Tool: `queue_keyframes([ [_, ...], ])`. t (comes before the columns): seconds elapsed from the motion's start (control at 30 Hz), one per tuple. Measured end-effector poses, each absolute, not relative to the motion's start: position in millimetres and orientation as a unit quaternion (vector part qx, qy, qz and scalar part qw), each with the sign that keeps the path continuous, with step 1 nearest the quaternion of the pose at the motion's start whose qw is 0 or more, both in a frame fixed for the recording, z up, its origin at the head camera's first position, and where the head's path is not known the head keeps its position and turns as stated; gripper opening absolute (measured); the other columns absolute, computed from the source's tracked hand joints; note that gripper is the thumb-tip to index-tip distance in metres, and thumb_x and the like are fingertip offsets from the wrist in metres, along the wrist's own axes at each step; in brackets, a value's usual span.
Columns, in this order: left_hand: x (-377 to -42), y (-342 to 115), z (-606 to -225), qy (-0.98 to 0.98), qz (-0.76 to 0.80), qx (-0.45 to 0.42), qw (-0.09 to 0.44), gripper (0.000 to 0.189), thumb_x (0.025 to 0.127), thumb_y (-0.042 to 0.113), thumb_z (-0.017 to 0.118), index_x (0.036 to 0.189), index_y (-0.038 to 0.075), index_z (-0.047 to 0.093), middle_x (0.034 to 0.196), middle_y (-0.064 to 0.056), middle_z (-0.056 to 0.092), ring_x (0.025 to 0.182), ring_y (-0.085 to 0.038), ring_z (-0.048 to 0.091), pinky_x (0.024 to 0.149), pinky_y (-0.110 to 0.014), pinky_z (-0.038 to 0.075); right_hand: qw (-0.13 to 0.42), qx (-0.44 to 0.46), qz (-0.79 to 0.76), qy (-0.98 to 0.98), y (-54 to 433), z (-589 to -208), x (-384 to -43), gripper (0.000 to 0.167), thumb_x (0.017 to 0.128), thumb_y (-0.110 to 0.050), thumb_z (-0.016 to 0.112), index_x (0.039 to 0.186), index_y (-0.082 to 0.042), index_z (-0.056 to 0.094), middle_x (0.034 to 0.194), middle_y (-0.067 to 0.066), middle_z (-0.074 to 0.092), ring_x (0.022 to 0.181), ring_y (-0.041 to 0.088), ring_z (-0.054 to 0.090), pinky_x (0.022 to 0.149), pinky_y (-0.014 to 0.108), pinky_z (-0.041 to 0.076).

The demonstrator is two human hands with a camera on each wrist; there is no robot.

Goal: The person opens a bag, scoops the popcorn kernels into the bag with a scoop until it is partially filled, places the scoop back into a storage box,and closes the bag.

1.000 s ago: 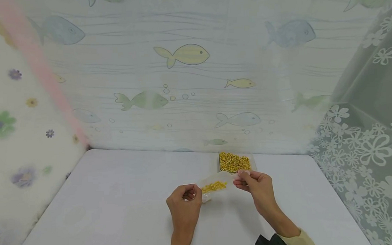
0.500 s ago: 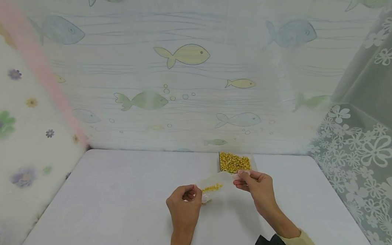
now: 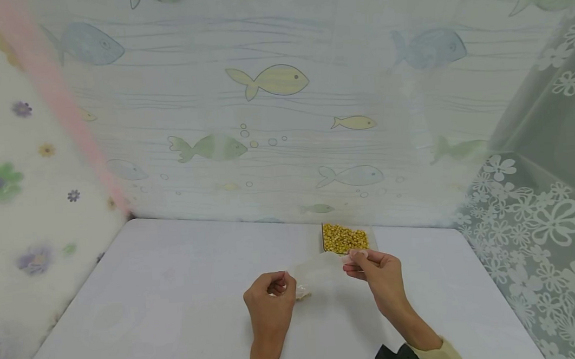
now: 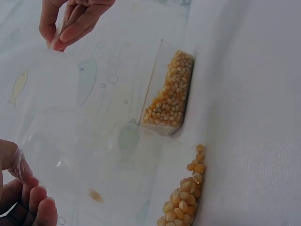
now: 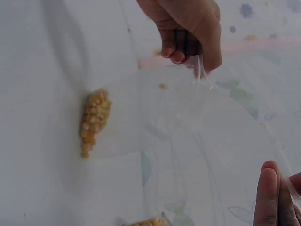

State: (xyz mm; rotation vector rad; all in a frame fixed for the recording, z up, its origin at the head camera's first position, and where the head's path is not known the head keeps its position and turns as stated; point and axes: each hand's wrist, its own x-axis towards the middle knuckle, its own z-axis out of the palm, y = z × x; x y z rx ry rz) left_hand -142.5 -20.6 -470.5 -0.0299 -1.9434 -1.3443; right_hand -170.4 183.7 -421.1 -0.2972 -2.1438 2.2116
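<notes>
A clear plastic bag (image 3: 316,268) hangs between my two hands, stretched at its mouth. My left hand (image 3: 271,299) pinches one top corner between thumb and finger, and my right hand (image 3: 378,278) pinches the opposite corner. Corn kernels (image 4: 182,200) are piled in the bag's bottom, close over the table, thicker toward the left-hand side. One lone kernel (image 5: 163,86) clings partway up the film. Just behind the bag stands a clear plastic box (image 4: 151,96) holding many more corn kernels (image 3: 343,238).
The white table (image 3: 177,304) runs back to a curtain (image 3: 277,164) printed with fish. Flowered curtains hang at both sides, the right one (image 3: 552,198) grey with white flowers. The box sits near the table's back edge.
The yellow kernels seen between my hands in the head view have slid down and left, out of sight there. Both hands stay almost in place, still holding the bag.
</notes>
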Motion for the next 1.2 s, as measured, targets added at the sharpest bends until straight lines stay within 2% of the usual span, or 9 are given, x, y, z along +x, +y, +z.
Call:
queue_keyframes([
  [0.43, -142.4, -19.7, -471.2, -0.760, -0.527, -0.013, 0.380, 0.016, 0.073, -0.015, 0.073, 0.078, 0.001, 0.074, 0.066, -0.003, 0.068, 0.055, -0.004, 0.057, 0.051, -0.016, 0.050, 0.038, -0.085, 0.706, -0.702, 183.7, -417.6, -166.9, 0.023, 0.097, -0.001, 0.064, 0.112, 0.016, 0.066, 0.080, 0.007, 0.077, 0.072, 0.016, 0.075, 0.072, 0.030, 0.063],
  [0.63, -142.7, -19.5, -471.4, -0.760, -0.527, -0.012, 0.379, 0.015, 0.073, -0.014, 0.073, 0.077, 0.000, 0.074, 0.065, -0.003, 0.067, 0.055, -0.004, 0.056, 0.051, -0.016, 0.050, 0.057, -0.054, 0.692, -0.718, 183.7, -416.8, -163.3, 0.020, 0.098, 0.002, 0.061, 0.110, 0.016, 0.068, 0.082, 0.010, 0.077, 0.072, 0.017, 0.076, 0.072, 0.031, 0.063],
  [0.93, -142.9, -19.3, -471.5, -0.758, -0.530, -0.012, 0.380, 0.015, 0.073, -0.015, 0.073, 0.077, 0.000, 0.074, 0.064, -0.002, 0.066, 0.055, -0.005, 0.056, 0.051, -0.017, 0.050, 0.074, -0.019, 0.689, -0.721, 183.0, -414.2, -159.0, 0.021, 0.096, 0.000, 0.065, 0.107, 0.018, 0.067, 0.081, 0.008, 0.077, 0.073, 0.018, 0.076, 0.072, 0.033, 0.063],
  [1.2, -143.6, -19.6, -472.7, -0.757, -0.527, -0.009, 0.386, 0.015, 0.073, -0.014, 0.073, 0.076, 0.001, 0.074, 0.063, -0.002, 0.065, 0.054, -0.004, 0.056, 0.050, -0.016, 0.050, 0.089, -0.035, 0.704, -0.704, 191.3, -416.6, -159.9, 0.022, 0.097, -0.002, 0.066, 0.105, 0.018, 0.067, 0.081, 0.003, 0.078, 0.073, 0.018, 0.076, 0.073, 0.033, 0.063],
])
